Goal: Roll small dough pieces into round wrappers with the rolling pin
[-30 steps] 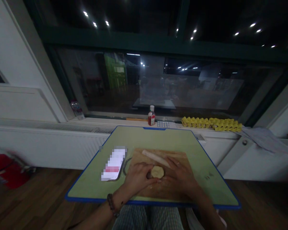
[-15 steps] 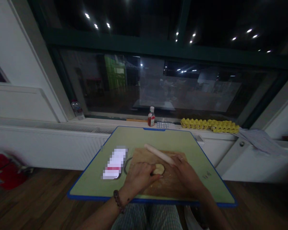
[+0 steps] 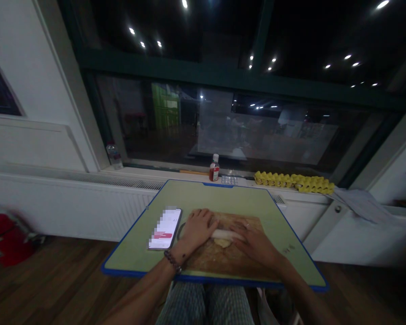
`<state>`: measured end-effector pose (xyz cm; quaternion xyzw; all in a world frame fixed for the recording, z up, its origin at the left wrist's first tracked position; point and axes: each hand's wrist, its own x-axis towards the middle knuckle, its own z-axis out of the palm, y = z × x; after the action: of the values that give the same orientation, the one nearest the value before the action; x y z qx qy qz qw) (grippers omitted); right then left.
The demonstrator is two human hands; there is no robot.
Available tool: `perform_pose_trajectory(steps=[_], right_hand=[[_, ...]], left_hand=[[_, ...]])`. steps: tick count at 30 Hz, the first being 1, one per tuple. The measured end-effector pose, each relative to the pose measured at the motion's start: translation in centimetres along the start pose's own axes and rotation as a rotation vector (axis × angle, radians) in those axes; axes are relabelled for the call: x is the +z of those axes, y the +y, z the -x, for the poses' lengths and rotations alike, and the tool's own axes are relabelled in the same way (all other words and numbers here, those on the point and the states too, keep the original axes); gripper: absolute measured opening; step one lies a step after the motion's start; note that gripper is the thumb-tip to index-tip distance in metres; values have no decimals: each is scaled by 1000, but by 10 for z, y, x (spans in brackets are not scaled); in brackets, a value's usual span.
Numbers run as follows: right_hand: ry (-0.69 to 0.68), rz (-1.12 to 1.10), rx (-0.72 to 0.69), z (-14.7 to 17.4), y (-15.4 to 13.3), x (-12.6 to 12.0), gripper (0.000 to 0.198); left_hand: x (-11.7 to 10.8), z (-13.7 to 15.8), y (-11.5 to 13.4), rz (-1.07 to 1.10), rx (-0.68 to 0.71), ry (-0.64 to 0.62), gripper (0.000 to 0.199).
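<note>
A pale rolling pin (image 3: 222,234) lies crosswise over a wooden board (image 3: 230,264). My left hand (image 3: 199,228) rests over the pin's left end, its fingers laid forward and hiding that end. Over the right end is my right hand (image 3: 257,243), with a ring on one finger. A small round of dough (image 3: 222,243) shows at the near side of the pin, between the hands. Whether the pin presses on its far part is hard to see. Both palms are hidden from above.
The board sits on a green table (image 3: 189,192) with a blue edge. A lit phone (image 3: 165,230) lies left of my left hand, beside a partly hidden dark ring (image 3: 180,231). On the sill stand a small bottle (image 3: 214,168), a plastic bottle (image 3: 114,156) and yellow egg cartons (image 3: 294,181).
My left hand has left the dough and moved forward onto the rolling pin's left end. The pin has turned from slanted to nearly crosswise and come nearer, over the dough's far side.
</note>
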<state>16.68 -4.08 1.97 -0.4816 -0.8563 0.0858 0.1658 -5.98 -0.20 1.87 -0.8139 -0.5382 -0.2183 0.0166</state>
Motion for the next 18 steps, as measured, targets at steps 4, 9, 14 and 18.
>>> perform_pose_trajectory(steps=[4, 9, 14, 18], right_hand=[[59, 76, 150, -11, 13, 11, 49], [-55, 255, 36, -43, 10, 25, 43], [-56, 271, 11, -61, 5, 30, 42], [43, 327, 25, -52, 16, 47, 41]], left_hand=[[19, 0, -8, -31, -1, -103, 32], [12, -1, -8, -77, -52, -260, 48], [11, -5, -7, -25, -50, -290, 52], [10, -5, -6, -5, -37, -146, 55]])
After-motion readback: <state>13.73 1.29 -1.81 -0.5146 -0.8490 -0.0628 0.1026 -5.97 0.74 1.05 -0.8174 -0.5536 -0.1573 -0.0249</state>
